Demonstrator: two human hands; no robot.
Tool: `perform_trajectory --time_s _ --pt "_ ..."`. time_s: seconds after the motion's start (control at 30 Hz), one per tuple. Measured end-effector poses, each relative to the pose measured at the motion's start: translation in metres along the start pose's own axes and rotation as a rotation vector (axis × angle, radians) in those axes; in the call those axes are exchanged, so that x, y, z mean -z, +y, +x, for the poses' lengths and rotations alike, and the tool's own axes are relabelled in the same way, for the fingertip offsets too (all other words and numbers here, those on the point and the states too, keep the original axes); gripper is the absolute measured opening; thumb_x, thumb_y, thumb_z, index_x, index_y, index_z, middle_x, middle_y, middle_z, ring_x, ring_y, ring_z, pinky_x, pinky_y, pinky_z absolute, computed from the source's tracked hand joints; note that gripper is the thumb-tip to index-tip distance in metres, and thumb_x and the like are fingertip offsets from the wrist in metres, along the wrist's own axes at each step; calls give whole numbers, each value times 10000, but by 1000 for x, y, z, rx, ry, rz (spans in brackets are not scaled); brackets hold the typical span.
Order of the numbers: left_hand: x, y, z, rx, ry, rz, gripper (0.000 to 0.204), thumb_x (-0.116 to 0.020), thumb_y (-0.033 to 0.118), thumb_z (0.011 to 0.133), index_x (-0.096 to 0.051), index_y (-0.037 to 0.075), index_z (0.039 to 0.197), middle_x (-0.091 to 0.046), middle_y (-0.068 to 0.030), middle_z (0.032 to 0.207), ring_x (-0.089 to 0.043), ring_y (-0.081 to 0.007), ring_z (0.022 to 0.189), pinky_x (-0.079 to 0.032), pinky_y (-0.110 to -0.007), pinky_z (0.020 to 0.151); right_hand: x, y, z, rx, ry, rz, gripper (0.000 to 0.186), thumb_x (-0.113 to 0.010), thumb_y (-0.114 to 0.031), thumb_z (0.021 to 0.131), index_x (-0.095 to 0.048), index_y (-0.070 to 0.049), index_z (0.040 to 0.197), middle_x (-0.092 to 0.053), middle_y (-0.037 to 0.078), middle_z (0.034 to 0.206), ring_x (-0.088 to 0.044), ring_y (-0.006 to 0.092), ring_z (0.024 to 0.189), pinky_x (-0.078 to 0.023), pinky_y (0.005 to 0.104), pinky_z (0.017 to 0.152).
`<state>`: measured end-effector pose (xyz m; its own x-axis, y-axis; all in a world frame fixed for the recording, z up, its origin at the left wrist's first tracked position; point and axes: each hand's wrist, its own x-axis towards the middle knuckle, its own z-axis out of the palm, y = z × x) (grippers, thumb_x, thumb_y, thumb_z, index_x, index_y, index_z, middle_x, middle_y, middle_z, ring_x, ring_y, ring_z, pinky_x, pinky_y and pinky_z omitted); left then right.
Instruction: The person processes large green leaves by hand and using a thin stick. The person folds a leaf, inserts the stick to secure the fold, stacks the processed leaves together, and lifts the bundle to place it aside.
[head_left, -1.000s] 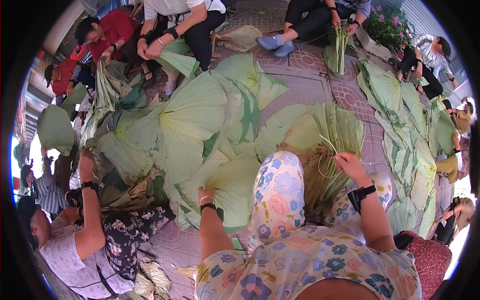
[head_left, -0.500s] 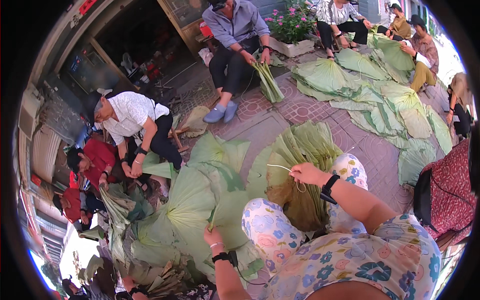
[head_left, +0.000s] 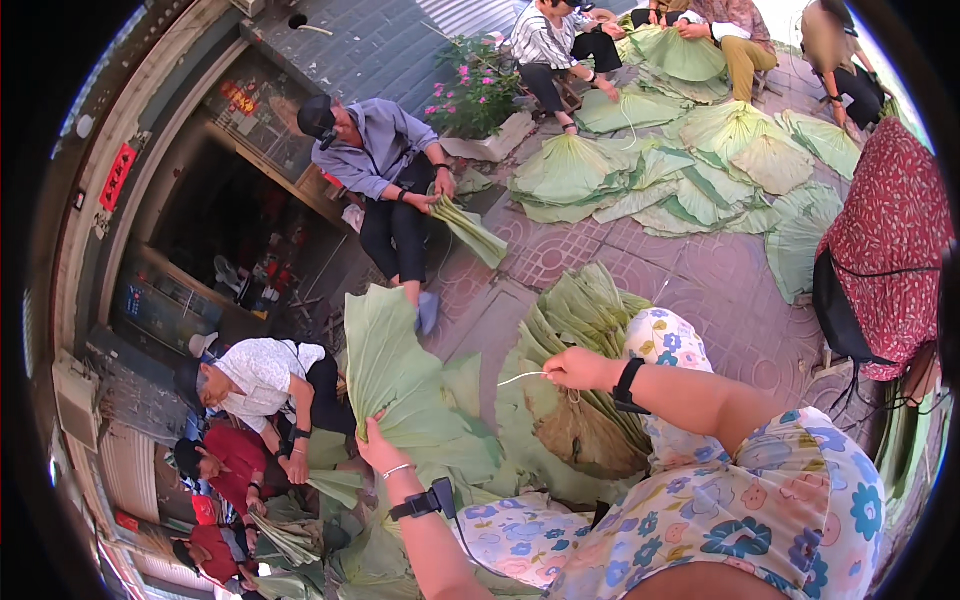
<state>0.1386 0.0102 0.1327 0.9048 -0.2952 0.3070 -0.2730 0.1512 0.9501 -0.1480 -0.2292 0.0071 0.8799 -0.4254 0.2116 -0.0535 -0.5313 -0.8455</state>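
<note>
My left hand grips the edge of a large green lotus leaf, raised and fanned out to the left of my lap. Between the pinched fingers of my right hand is a thin white cord, its free end sticking out to the left. Under that hand, between my knees, lies a thick stack of folded lotus leaves, green with a brown, dry-looking patch. My flower-print clothing shows around the stack. More broad leaves lie beneath the raised one.
A person in a grey-blue shirt sits ahead, holding a folded leaf bundle. People in white and red work at left. Flat leaves cover paving at far right. A red patterned garment is close at right.
My left hand has moved up and forward, lifting a leaf off the pile. My right hand keeps the cord over the stack. The whole view has shifted.
</note>
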Motion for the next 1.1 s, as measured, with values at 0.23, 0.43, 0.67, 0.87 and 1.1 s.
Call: perform_trajectory --time_s 0.23,0.43,0.67,0.87,1.1 --pt "-37 -47 -55 394 -136 -289 307 -499 201 928 -538 -26 1133 -612 -145 1087 -603 -251 950 -489 -395 842 19 -16 0 -76 -149 190 215 -558 -191 832 -651 -64 979 -659 115 813 -622 267 730 -469 372 659" --pt "-53 -70 -66 451 -139 -260 320 -482 191 939 -498 -35 1165 -627 -147 1034 -608 -242 928 -490 -378 838 21 -49 22 23 -420 -46 216 -566 -143 832 -648 -40 1003 -677 99 855 -635 200 779 -471 334 712" --pt "-72 -56 -73 452 -306 -259 286 -503 190 940 -526 -23 1130 -636 -125 989 -608 -216 883 -483 -341 796 -14 -39 38 -100 -257 143 217 -529 -160 860 -648 -69 1018 -677 77 798 -632 212 728 -471 333 683" --pt "-78 -66 -78 395 -325 -100 293 -546 230 931 -537 16 1131 -633 -89 1021 -584 -166 892 -460 -309 822 -28 -37 51 -121 -256 17 232 -535 -207 833 -648 -71 984 -660 104 765 -623 258 700 -472 385 650" --pt "-90 -53 -81 380 -318 -134 302 -562 236 927 -533 23 1138 -595 -54 1072 -535 -127 956 -425 -285 846 -29 -49 56 -88 -109 -82 207 -539 -182 787 -639 -92 944 -634 147 734 -606 340 711 -471 437 648"
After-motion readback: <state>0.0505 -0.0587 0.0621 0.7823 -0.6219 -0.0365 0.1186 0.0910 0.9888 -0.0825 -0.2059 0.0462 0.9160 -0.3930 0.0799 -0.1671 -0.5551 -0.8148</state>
